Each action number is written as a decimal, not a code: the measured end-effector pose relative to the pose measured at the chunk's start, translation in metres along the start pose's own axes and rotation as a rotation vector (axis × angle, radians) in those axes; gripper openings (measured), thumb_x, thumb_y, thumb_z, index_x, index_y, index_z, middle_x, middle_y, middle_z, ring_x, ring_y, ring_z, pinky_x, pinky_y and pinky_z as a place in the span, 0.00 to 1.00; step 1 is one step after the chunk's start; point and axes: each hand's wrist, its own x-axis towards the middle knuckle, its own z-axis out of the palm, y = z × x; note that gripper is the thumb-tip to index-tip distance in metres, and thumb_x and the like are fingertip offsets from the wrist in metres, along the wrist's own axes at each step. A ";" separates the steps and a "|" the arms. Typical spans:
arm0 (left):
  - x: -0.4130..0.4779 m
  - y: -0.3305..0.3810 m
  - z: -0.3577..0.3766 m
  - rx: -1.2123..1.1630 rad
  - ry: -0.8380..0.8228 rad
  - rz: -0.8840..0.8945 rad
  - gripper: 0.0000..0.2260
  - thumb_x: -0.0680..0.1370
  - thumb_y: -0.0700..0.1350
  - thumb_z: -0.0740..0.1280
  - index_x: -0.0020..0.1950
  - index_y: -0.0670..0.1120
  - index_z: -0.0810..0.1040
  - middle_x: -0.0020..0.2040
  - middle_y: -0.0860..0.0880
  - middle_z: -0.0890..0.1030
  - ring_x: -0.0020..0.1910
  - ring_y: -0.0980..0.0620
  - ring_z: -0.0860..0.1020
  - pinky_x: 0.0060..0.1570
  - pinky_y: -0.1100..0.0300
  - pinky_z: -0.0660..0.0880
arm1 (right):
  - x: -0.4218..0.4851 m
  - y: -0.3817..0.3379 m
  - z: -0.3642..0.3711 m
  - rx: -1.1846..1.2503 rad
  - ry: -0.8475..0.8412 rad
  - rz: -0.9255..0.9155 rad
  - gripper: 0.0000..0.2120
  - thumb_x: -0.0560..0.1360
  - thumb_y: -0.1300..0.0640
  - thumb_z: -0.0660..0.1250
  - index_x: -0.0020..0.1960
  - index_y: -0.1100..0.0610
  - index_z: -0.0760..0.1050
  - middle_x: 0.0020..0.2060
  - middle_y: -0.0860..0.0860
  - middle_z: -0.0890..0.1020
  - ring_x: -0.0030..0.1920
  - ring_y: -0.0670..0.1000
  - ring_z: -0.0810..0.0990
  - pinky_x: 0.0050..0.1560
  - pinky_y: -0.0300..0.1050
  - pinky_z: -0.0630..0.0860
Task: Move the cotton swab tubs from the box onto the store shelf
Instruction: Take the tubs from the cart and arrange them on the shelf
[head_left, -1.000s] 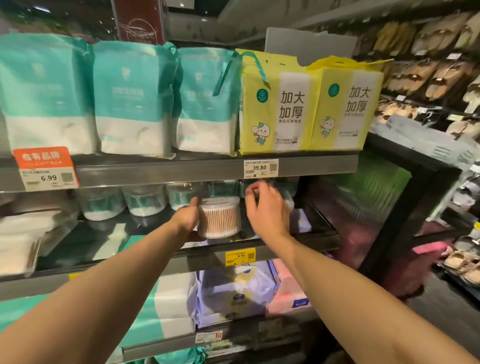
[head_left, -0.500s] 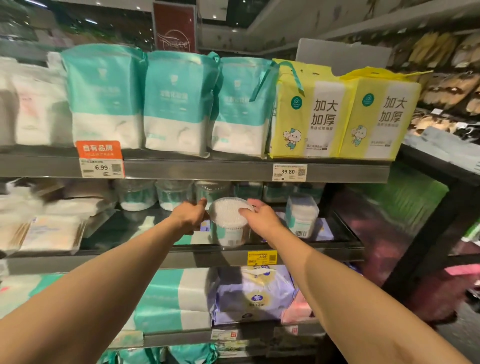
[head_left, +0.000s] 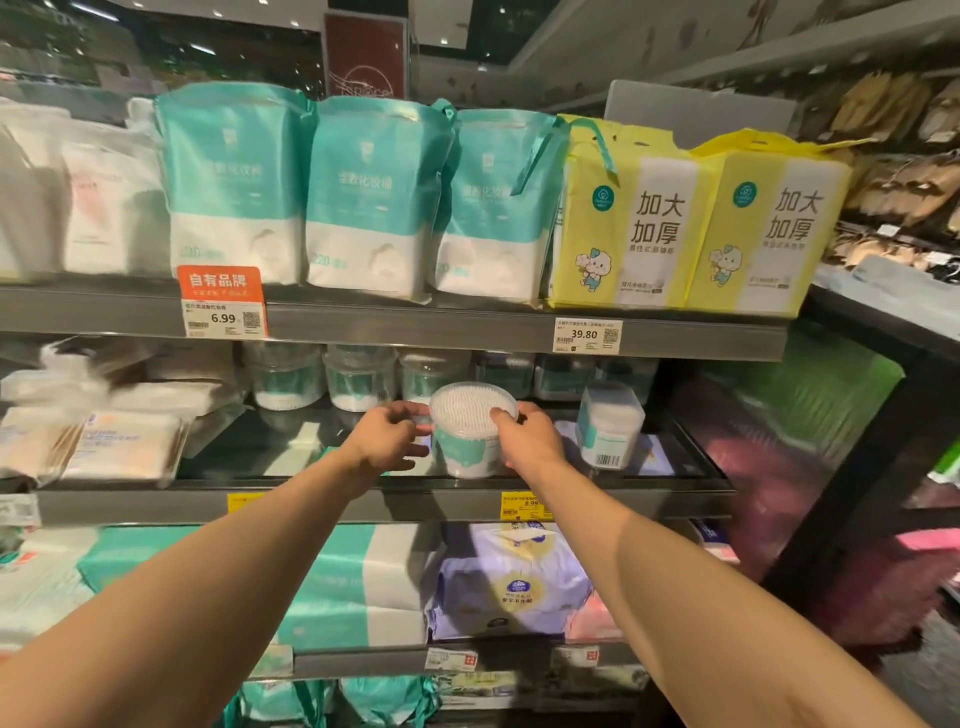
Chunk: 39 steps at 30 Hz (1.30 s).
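Note:
A round clear tub of cotton swabs (head_left: 470, 415) with a teal label stands upright on the dark middle shelf (head_left: 363, 501). My left hand (head_left: 388, 439) holds its left side with curled fingers. My right hand (head_left: 527, 441) grips its right side, thumb on the lid's rim. Several more swab tubs (head_left: 358, 382) line the back of the same shelf. A squarer swab tub (head_left: 608, 428) stands just to the right. The box is not in view.
Teal cotton pad bags (head_left: 371, 192) and yellow tissue packs (head_left: 631, 218) fill the shelf above. Flat packs (head_left: 104, 447) lie at the left of the middle shelf. Tissue packs (head_left: 511, 587) sit on the shelf below. A black rack (head_left: 893, 405) stands at the right.
The tub has been turned from lying on its side to upright and set on the shelf. My right hand came from the back of the shelf onto the tub.

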 end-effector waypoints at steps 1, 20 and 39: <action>-0.003 0.000 0.002 -0.023 0.007 0.024 0.18 0.80 0.32 0.53 0.63 0.44 0.77 0.51 0.46 0.84 0.45 0.46 0.80 0.43 0.56 0.75 | -0.003 0.001 0.000 0.019 0.021 -0.035 0.19 0.80 0.47 0.66 0.69 0.49 0.74 0.63 0.53 0.81 0.64 0.57 0.78 0.66 0.52 0.75; 0.037 0.011 -0.015 -0.283 0.286 0.227 0.13 0.84 0.36 0.55 0.59 0.45 0.77 0.51 0.48 0.83 0.52 0.44 0.82 0.62 0.47 0.78 | 0.014 -0.049 0.038 0.106 0.113 -0.120 0.12 0.81 0.51 0.63 0.56 0.60 0.70 0.52 0.57 0.76 0.55 0.59 0.76 0.51 0.45 0.67; 0.078 0.015 -0.019 -0.155 0.212 0.244 0.21 0.82 0.31 0.52 0.68 0.44 0.77 0.64 0.42 0.79 0.57 0.43 0.79 0.51 0.55 0.80 | 0.058 -0.043 0.060 0.130 0.101 -0.217 0.15 0.84 0.51 0.59 0.67 0.54 0.74 0.65 0.55 0.78 0.64 0.58 0.76 0.55 0.41 0.65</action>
